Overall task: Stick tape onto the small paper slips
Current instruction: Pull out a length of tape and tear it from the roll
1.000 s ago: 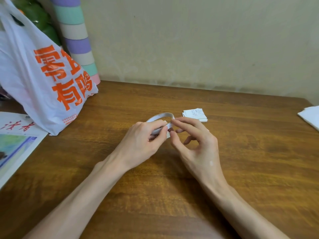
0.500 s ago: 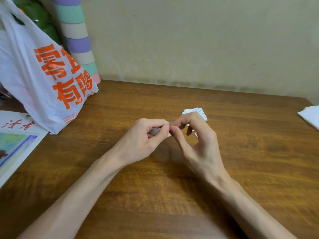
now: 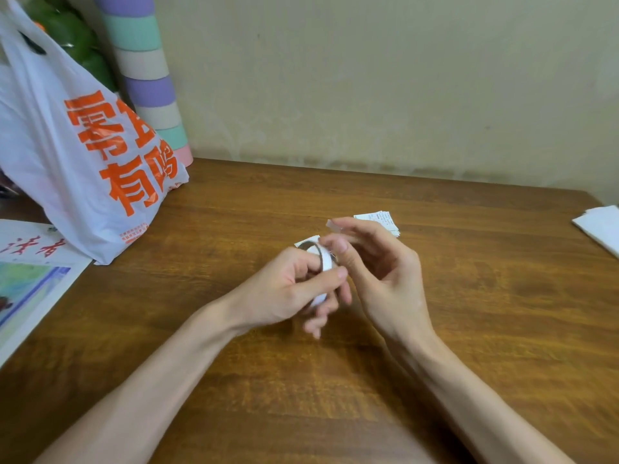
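Gripping the tape roll (image 3: 320,259) in your left hand (image 3: 284,293) while your right hand (image 3: 378,272) pinches a short tape tab (image 3: 331,224) just above it, you have the paper slips (image 3: 382,220) stacked flat just beyond your right fingers, nearer that hand.

On the counter (image 3: 469,313), a bag (image 3: 83,155) stands far left, a tube (image 3: 147,78) behind it against the wall (image 3: 368,78), and a magazine (image 3: 26,283) before it at the left edge. The slips (image 3: 382,221) lie mid-counter, just behind the right hand (image 3: 385,272), which pinches a strip (image 3: 333,225). Beside it to the left, the left hand (image 3: 288,293) holds the tape (image 3: 321,259). Paper (image 3: 599,226) lies far right.
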Action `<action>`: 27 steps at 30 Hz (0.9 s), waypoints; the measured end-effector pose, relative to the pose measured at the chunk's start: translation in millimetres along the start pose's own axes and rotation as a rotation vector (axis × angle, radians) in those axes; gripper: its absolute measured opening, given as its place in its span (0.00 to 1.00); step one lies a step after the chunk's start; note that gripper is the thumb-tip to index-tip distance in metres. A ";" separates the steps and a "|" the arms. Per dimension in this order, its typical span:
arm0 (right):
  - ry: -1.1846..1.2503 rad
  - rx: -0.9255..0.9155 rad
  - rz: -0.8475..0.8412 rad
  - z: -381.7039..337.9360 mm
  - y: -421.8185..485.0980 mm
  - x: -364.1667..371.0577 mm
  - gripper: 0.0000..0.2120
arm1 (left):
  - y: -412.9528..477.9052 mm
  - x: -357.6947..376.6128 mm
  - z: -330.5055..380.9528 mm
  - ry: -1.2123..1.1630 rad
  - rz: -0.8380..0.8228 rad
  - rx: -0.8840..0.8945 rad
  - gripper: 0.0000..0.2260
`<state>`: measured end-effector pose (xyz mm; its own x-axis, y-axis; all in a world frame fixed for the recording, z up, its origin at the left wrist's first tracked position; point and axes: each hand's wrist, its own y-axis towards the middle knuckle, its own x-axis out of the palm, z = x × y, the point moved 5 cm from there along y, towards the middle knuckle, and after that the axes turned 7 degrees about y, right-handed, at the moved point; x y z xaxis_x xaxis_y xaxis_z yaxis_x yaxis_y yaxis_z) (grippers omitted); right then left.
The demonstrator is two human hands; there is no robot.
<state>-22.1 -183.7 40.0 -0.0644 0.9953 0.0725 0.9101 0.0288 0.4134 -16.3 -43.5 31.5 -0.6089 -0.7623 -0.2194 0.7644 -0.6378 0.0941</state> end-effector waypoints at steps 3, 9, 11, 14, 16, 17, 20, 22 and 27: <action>0.111 0.179 -0.036 4.2 -3.0 4.7 0.09 | -1.1 12.0 0.6 -0.063 -0.111 -0.086 0.16; 0.280 0.282 0.055 11.5 5.8 -2.6 0.10 | 3.2 4.3 -6.0 -0.066 0.197 -0.140 0.14; 0.262 0.284 0.078 15.4 7.0 -8.4 0.10 | 1.0 -11.5 0.5 0.123 0.431 -0.051 0.10; 0.231 0.286 0.066 19.1 6.5 -9.7 0.11 | -3.1 -26.7 3.6 0.209 0.623 0.035 0.08; 0.217 0.279 0.048 21.0 6.0 -7.1 0.14 | -3.6 -29.9 0.2 0.225 0.657 0.053 0.08; 0.209 0.274 0.038 21.8 6.1 -5.7 0.14 | -3.3 -30.1 -0.6 0.240 0.664 0.056 0.08; 0.179 0.265 0.006 22.2 5.5 -2.1 0.14 | -3.7 -31.5 -0.4 0.268 0.694 0.068 0.05; 0.148 0.254 -0.010 21.8 4.8 -1.3 0.13 | -4.7 -32.5 -0.1 0.294 0.721 0.080 0.04; 0.041 0.243 -0.019 18.2 2.3 -1.8 0.14 | -7.3 -32.3 2.1 0.421 0.802 0.097 0.04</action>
<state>-12.4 -183.7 24.3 -0.0946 0.9899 0.1053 0.9800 0.0740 0.1846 -2.7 -14.5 40.0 0.2399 -0.8902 -0.3874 0.8928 0.0456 0.4482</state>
